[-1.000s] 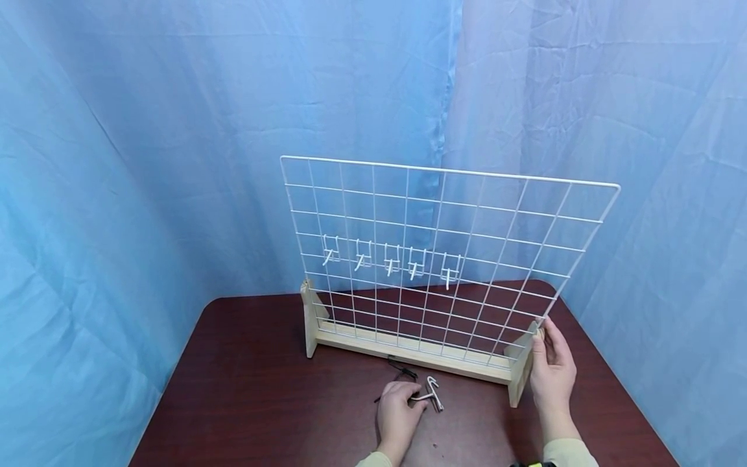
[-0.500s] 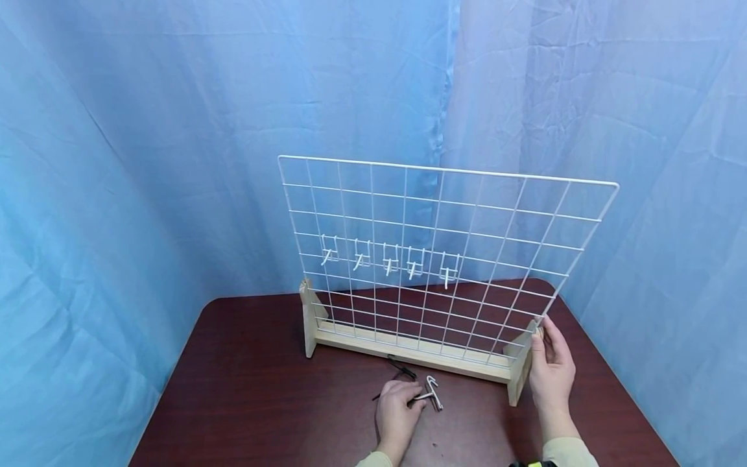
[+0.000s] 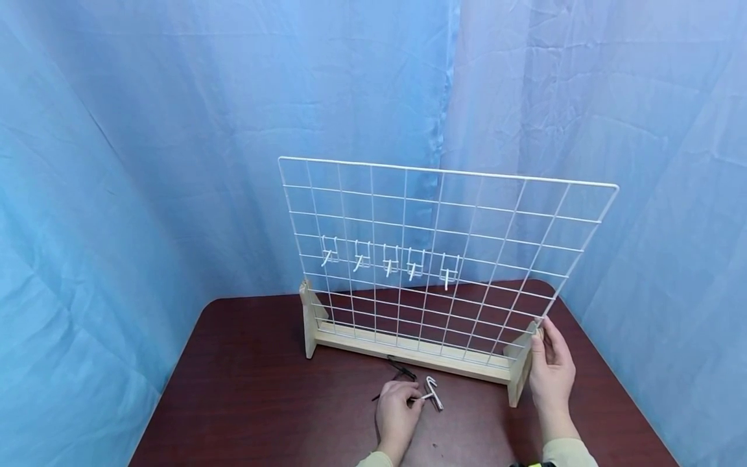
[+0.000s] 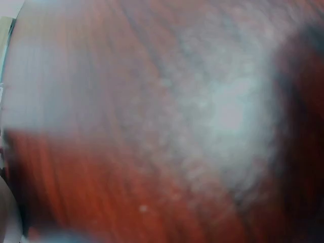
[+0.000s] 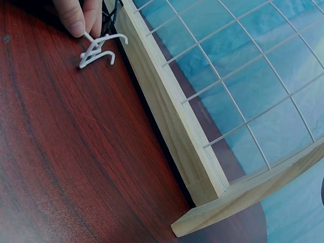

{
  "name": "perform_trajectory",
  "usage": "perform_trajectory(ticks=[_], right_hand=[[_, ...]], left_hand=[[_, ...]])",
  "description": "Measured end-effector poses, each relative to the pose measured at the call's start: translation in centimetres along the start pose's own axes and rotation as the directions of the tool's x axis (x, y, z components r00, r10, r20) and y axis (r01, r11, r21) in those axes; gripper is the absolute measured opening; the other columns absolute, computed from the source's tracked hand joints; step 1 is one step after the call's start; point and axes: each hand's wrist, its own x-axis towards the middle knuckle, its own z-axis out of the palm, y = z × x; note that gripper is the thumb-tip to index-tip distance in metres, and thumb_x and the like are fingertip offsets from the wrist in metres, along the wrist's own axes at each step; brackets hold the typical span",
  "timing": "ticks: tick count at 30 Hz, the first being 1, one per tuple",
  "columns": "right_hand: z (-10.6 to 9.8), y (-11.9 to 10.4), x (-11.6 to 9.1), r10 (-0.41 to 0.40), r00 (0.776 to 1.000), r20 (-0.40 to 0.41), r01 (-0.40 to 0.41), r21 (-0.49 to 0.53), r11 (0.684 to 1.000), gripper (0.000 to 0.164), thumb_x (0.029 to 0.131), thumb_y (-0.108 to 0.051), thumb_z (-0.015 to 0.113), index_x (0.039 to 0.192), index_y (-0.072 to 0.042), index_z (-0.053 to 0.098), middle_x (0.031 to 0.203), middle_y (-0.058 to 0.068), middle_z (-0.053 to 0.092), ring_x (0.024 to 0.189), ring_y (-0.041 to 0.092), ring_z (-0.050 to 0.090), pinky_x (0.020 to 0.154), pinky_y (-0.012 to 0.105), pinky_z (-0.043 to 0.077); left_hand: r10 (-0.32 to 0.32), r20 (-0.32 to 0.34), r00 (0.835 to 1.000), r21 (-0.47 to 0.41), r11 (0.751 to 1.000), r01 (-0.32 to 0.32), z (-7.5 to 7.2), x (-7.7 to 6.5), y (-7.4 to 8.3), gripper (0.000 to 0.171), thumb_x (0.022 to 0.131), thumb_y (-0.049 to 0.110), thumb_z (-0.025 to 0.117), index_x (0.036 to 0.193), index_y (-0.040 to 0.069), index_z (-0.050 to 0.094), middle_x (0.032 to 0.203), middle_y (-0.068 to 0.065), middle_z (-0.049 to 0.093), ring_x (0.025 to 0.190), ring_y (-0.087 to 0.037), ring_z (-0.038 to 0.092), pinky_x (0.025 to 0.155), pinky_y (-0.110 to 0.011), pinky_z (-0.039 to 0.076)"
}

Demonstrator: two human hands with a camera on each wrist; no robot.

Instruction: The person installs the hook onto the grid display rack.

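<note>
My left hand (image 3: 397, 414) pinches the stem of a white wire hook (image 3: 432, 394) low over the tabletop, in front of the stand. In the right wrist view the same hook (image 5: 96, 51) shows its two bent ends, with my left fingertips (image 5: 77, 28) at its stem. My right hand (image 3: 553, 375) grips the right wooden end piece (image 3: 521, 370) of the stand, near the lower corner of a white wire grid (image 3: 461, 230). Several white hooks (image 3: 390, 264) hang in a row on the grid. The left wrist view catches mostly blurred tabletop.
A thin black cord-like item (image 3: 401, 368) lies between my left hand and the stand's wooden base bar (image 3: 408, 353). The left end piece (image 3: 310, 321) stands on the dark red table (image 3: 245, 389). Blue curtains (image 3: 222, 130) hang behind and at both sides.
My left fingertips have shifted slightly along the hook's stem, so less of it shows. My right hand and the grid have stayed in place.
</note>
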Motion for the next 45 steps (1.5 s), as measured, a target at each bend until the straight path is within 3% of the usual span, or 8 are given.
perform_trajectory(ticks=[3,6,12,16,22,24,33,45], right_hand=[[-0.1,0.1,0.0,-0.005,1.000,0.000,0.005,0.013,1.000,0.043,0.097,0.009,0.053,0.139,0.001,0.054,0.126,-0.016,0.061,0.116,-0.002,0.055,0.094,0.010,0.043],[-0.1,0.2,0.0,-0.021,1.000,0.002,0.021,0.037,0.999,0.042,0.097,0.010,0.053,0.138,0.001,0.055,0.127,-0.013,0.062,0.116,-0.001,0.056,0.094,0.011,0.043],[-0.1,0.3,0.0,-0.049,0.999,0.010,0.048,0.069,0.996,0.041,0.096,0.010,0.052,0.137,0.004,0.054,0.129,-0.008,0.063,0.118,0.002,0.057,0.094,0.012,0.044],[0.0,0.4,0.0,-0.050,0.999,0.011,0.049,0.070,0.996,0.042,0.096,0.011,0.052,0.137,0.004,0.054,0.129,-0.007,0.063,0.117,0.001,0.057,0.094,0.012,0.044],[0.0,0.5,0.0,-0.039,0.999,0.007,0.038,0.057,0.998,0.042,0.097,0.010,0.053,0.138,0.002,0.054,0.127,-0.011,0.062,0.116,0.000,0.057,0.094,0.011,0.043],[0.0,0.5,0.0,-0.039,0.999,0.008,0.038,0.058,0.998,0.042,0.097,0.010,0.053,0.138,0.003,0.054,0.127,-0.012,0.062,0.116,0.000,0.057,0.094,0.011,0.043],[0.0,0.5,0.0,-0.032,0.999,0.007,0.032,0.045,0.998,0.042,0.097,0.009,0.052,0.138,0.002,0.054,0.127,-0.012,0.062,0.116,-0.001,0.056,0.094,0.011,0.043],[0.1,0.4,0.0,-0.034,0.999,0.002,0.034,0.059,0.998,0.041,0.097,0.009,0.052,0.137,0.003,0.054,0.127,-0.012,0.062,0.117,0.000,0.056,0.094,0.011,0.043]], left_hand=[[-0.049,0.028,0.998,-0.024,0.998,0.050,-0.3,0.2,0.2,0.018,0.065,0.013,0.090,0.073,0.020,0.075,0.083,0.013,0.072,0.085,-0.008,0.061,0.077,-0.026,0.049],[-0.143,0.079,0.987,-0.061,0.987,0.148,-0.7,0.6,0.6,0.016,0.069,0.015,0.088,0.074,0.022,0.075,0.077,0.017,0.069,0.083,-0.009,0.062,0.077,-0.029,0.050],[-0.349,0.173,0.921,-0.163,0.912,0.376,-1.2,1.5,1.0,0.015,0.072,0.018,0.087,0.072,0.026,0.074,0.076,0.021,0.065,0.081,-0.006,0.063,0.074,-0.030,0.051],[-0.397,0.179,0.900,-0.252,0.866,0.432,-1.3,1.6,1.2,0.016,0.072,0.019,0.087,0.072,0.026,0.073,0.076,0.021,0.066,0.075,0.001,0.061,0.068,-0.025,0.049],[-0.398,0.175,0.901,-0.414,0.800,0.434,-1.1,1.7,1.5,0.013,0.073,0.011,0.086,0.076,0.017,0.075,0.076,0.013,0.071,0.067,0.002,0.061,0.061,-0.020,0.051],[-0.397,0.173,0.901,-0.439,0.788,0.431,-1.1,1.7,1.6,0.012,0.074,0.009,0.085,0.077,0.015,0.075,0.076,0.010,0.072,0.065,0.001,0.061,0.059,-0.019,0.051],[-0.397,0.137,0.908,-0.467,0.782,0.412,-1.2,2.5,2.6,0.012,0.073,0.007,0.085,0.077,0.015,0.076,0.074,0.012,0.070,0.063,0.001,0.061,0.058,-0.019,0.052],[-0.315,0.066,0.947,-0.565,0.770,0.296,-1.8,4.2,4.7,0.009,0.075,0.005,0.084,0.079,0.009,0.077,0.077,0.003,0.074,0.067,-0.004,0.065,0.061,-0.020,0.054]])
